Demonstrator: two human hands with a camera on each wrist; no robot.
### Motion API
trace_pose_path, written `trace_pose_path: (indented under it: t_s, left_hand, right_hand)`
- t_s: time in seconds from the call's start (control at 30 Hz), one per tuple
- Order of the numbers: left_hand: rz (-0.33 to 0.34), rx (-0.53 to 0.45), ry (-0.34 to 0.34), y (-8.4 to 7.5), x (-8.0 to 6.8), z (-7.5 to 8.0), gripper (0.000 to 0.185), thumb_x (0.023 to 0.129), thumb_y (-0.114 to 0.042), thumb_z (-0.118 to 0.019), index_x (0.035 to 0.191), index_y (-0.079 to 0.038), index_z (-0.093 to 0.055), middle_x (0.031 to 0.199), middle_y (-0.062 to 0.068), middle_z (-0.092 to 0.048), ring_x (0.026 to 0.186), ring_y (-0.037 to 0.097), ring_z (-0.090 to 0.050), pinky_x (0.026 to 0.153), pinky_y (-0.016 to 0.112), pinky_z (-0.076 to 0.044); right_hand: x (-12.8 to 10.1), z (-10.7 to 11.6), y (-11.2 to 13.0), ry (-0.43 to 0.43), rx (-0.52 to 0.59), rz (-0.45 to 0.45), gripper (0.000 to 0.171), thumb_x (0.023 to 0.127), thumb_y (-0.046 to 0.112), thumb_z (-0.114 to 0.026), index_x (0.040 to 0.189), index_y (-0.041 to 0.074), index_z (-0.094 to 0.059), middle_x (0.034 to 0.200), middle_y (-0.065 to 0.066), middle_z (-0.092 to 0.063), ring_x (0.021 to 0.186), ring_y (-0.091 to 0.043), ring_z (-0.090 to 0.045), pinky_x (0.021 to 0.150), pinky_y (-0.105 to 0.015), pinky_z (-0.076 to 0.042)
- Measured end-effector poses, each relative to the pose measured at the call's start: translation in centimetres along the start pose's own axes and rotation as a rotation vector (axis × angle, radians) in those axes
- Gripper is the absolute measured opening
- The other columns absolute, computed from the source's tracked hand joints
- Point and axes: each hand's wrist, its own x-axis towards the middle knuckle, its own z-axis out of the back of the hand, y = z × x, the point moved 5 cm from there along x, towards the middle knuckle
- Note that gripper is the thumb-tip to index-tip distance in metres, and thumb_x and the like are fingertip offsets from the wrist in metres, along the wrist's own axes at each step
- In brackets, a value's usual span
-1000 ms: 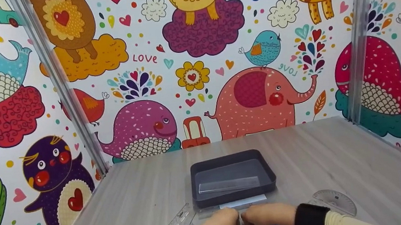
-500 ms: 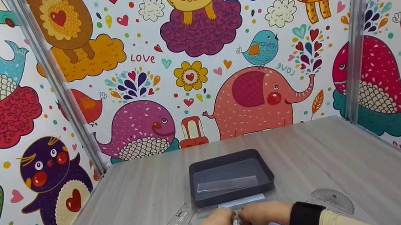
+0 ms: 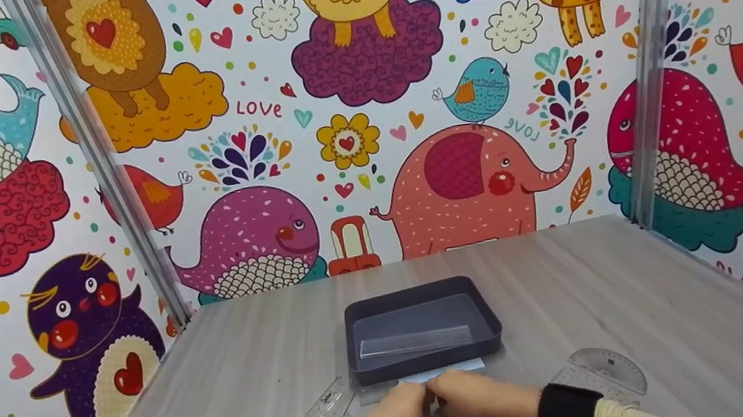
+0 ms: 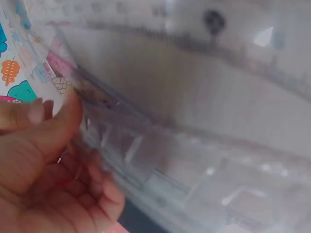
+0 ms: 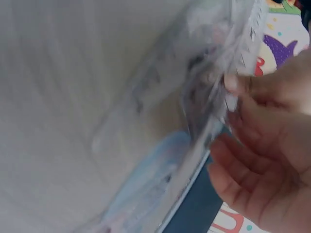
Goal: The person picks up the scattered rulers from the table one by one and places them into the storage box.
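Close together at the front of the table, my left hand (image 3: 398, 412) and right hand (image 3: 473, 398) meet, fingertips touching or nearly so. Between them is a clear plastic pouch or sleeve (image 5: 201, 104), its exact kind blurred. In the left wrist view, the thumb and fingers of my left hand (image 4: 53, 179) pinch its edge. The right wrist view has my right hand (image 5: 262, 155) pinching the same plastic with thumb and fingers. A clear ruler (image 4: 180, 41) with black marks crosses the top of the left wrist view. The hands hide much of the plastic in the head view.
Behind the hands stands a dark grey tray (image 3: 425, 311) holding a clear strip (image 3: 415, 341). A whitish strip (image 3: 463, 367) lies at its front edge. Clear rulers (image 3: 307, 415) lie to the left, and a clear protractor (image 3: 606, 367) to the right. Patterned walls (image 3: 355, 189) enclose the table.
The head view has turned slightly right. Both hands stay at the plastic; a shiny piece showing between them half a second ago is now mostly covered as the fingers draw together.
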Motion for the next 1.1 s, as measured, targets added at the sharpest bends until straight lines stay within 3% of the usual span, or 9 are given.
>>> trace_pose_path:
  t_s: [0.17, 0.3, 0.43, 0.67, 0.87, 1.1]
  left_hand:
    - [-0.071, -0.096, -0.03, 0.0, -0.1, 0.1, 0.023, 0.047, -0.012, -0.074, 0.057, -0.011, -0.053, 0.05, -0.009, -0.044, 0.046, 0.005, -0.037, 0.045, 0.015, -0.032]
    - [-0.102, -0.139, -0.076, -0.1, -0.3, 0.4, 0.015, 0.05, -0.006, -0.068, 0.055, -0.009, -0.053, 0.05, -0.009, -0.044, 0.046, 0.003, -0.035, 0.044, 0.013, -0.031]
    - [-0.11, -0.145, -0.095, -0.3, -0.5, 0.8, 0.007, 0.053, -0.001, -0.056, 0.054, -0.008, -0.053, 0.051, -0.007, -0.045, 0.046, 0.004, -0.035, 0.043, 0.015, -0.031]
    - [-0.109, -0.216, -0.124, 0.0, -0.6, 1.3, 0.018, 0.05, 0.003, -0.052, 0.061, -0.009, -0.06, 0.057, -0.007, -0.054, 0.05, 0.002, -0.043, 0.046, 0.012, -0.033]
    - [-0.083, -0.296, -0.098, 0.3, -0.8, 0.9, 0.021, 0.053, 0.007, -0.05, 0.064, -0.007, -0.061, 0.061, -0.005, -0.057, 0.052, 0.002, -0.046, 0.047, 0.014, -0.036]
    - [-0.039, -0.344, -0.07, 1.3, -1.2, 0.5, 0.011, 0.056, 0.002, -0.061, 0.062, -0.008, -0.06, 0.056, -0.006, -0.053, 0.05, 0.002, -0.042, 0.049, 0.015, -0.036]
  right_hand:
    - [0.0, -0.1, 0.1, -0.105, -0.097, 0.021, 0.008, 0.066, 0.013, -0.063, 0.071, 0.014, -0.057, 0.058, 0.009, -0.051, 0.05, -0.002, -0.043, 0.044, -0.016, -0.033]
    - [-0.3, 0.2, 0.2, -0.178, -0.151, 0.075, 0.011, 0.066, 0.006, -0.058, 0.062, 0.014, -0.053, 0.053, 0.009, -0.048, 0.046, -0.001, -0.038, 0.041, -0.015, -0.029]
    - [-1.2, 1.1, -0.4, -0.228, -0.111, 0.102, 0.013, 0.064, 0.0, -0.055, 0.058, 0.011, -0.055, 0.052, 0.008, -0.051, 0.045, 0.0, -0.039, 0.04, -0.012, -0.03]
    - [-3.6, 2.6, -2.8, -0.31, 0.022, 0.072, 0.014, 0.057, -0.004, -0.057, 0.054, 0.008, -0.052, 0.049, 0.006, -0.049, 0.046, 0.003, -0.037, 0.041, -0.01, -0.031]
    - [-5.8, 3.4, -4.8, -0.267, 0.132, 0.031, 0.016, 0.06, -0.007, -0.059, 0.059, 0.007, -0.051, 0.053, 0.005, -0.049, 0.046, 0.003, -0.038, 0.041, -0.012, -0.034]
    - [-7.9, 3.8, -6.2, -0.247, 0.007, 0.032, 0.017, 0.063, -0.002, -0.06, 0.064, 0.01, -0.048, 0.056, 0.008, -0.047, 0.052, 0.002, -0.037, 0.045, -0.015, -0.034]
